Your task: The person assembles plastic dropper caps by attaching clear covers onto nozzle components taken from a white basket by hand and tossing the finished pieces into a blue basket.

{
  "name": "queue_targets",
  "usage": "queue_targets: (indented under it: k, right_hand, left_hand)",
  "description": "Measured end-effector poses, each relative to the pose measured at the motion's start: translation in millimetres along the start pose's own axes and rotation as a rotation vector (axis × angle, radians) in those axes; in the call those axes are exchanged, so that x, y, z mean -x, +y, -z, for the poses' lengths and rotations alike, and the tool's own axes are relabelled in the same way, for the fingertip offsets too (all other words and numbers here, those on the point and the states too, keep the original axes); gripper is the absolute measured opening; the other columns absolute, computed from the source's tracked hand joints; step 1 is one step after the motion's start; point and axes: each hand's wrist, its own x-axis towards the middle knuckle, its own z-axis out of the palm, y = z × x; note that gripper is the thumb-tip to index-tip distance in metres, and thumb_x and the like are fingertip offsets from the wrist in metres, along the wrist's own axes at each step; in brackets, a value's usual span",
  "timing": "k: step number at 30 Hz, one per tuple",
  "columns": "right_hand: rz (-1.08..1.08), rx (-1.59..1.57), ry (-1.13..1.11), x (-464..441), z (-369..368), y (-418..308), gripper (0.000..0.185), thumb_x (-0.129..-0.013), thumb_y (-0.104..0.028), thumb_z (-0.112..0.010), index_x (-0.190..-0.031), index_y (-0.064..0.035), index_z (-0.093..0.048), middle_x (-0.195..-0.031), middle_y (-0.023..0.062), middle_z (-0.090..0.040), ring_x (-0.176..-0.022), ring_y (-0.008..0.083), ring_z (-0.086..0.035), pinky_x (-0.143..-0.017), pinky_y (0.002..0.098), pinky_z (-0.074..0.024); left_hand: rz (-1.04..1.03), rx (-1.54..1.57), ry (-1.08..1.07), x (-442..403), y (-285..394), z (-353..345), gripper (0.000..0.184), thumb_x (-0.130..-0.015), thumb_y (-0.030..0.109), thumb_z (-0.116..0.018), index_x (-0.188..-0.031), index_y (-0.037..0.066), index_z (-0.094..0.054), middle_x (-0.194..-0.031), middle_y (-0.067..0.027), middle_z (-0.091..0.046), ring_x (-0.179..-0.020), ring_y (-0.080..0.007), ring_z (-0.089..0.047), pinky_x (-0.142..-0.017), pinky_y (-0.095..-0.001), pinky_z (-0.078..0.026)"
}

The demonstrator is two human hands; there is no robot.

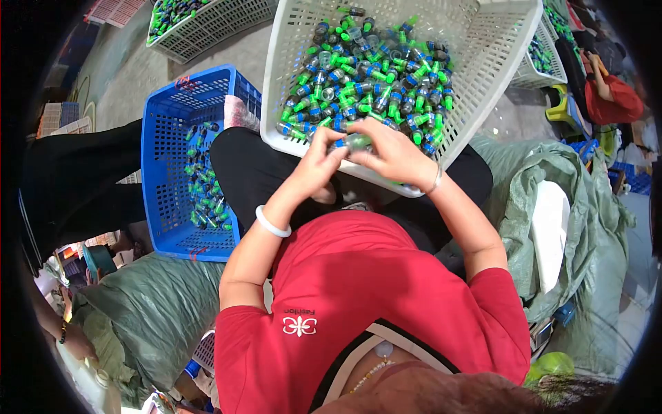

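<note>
Over the near rim of the white crate (pixel 272 103), both hands meet around a small clear bottle (pixel 358 142) with green and blue on it, blurred by motion. My left hand (pixel 318 164) is closed, thumb and fingertips pinching its blue-banded end. On the other side, my right hand (pixel 393 155) curls its fingers over the greenish end. Part of the bottle is covered by the fingers. Inside the crate lies a heap of small bottles (pixel 372 83) with green caps and blue bands, directly beyond my fingertips.
A blue crate (pixel 160 172) stands at left with several similar bottles (pixel 207 186) in it. Another crate (pixel 214 31) of bottles sits behind. Green sacks (pixel 148 297) lie at lower left and right. A person in red (pixel 614 96) is at the far right; another's dark-clad legs (pixel 89 179) are at left.
</note>
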Motion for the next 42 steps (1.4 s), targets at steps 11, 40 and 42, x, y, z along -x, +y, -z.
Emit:
queue_targets:
  k: [11, 40, 42]
  right_hand:
    - [-0.507, -0.406, -0.395, 6, -13, 13, 0.029, -0.091, -0.031, -0.059, -0.104, -0.0048, -0.06, -0.092, 0.0113, -0.063, -0.078, 0.0291, -0.062, -0.063, 0.0357, -0.0476]
    - [-0.684, -0.83, 0.38, -45, -1, 104, 0.037, -0.087, -0.019, -0.056, -0.122, -0.006, -0.053, -0.091, 0.0026, -0.057, -0.081, 0.0119, -0.058, -0.071, 0.0242, -0.045]
    - [-0.706, -0.77, 0.397, -22, 0, 106, 0.038, -0.088, -0.018, -0.056, -0.123, -0.0064, -0.051, -0.093, 0.0035, -0.057, -0.083, 0.0128, -0.058, -0.072, 0.0252, -0.0456]
  left_hand:
    - [-0.233, -0.323, 0.014, 20, -7, -2, 0.036, -0.09, 0.006, -0.057, -0.121, 0.001, -0.04, -0.104, -0.0186, -0.051, -0.091, -0.0343, -0.058, -0.078, -0.0381, -0.047]
    - [0.077, -1.301, 0.267, -160, -117, 46, 0.035, -0.085, 0.011, -0.056, -0.12, 0.005, -0.053, -0.091, -0.0163, -0.06, -0.087, -0.0362, -0.061, -0.071, -0.0454, -0.053]
    - [0.031, -1.197, 0.293, -152, -109, 43, 0.039, -0.085, 0.01, -0.057, -0.122, 0.004, -0.051, -0.09, -0.0158, -0.06, -0.085, -0.0341, -0.062, -0.069, -0.0434, -0.054]
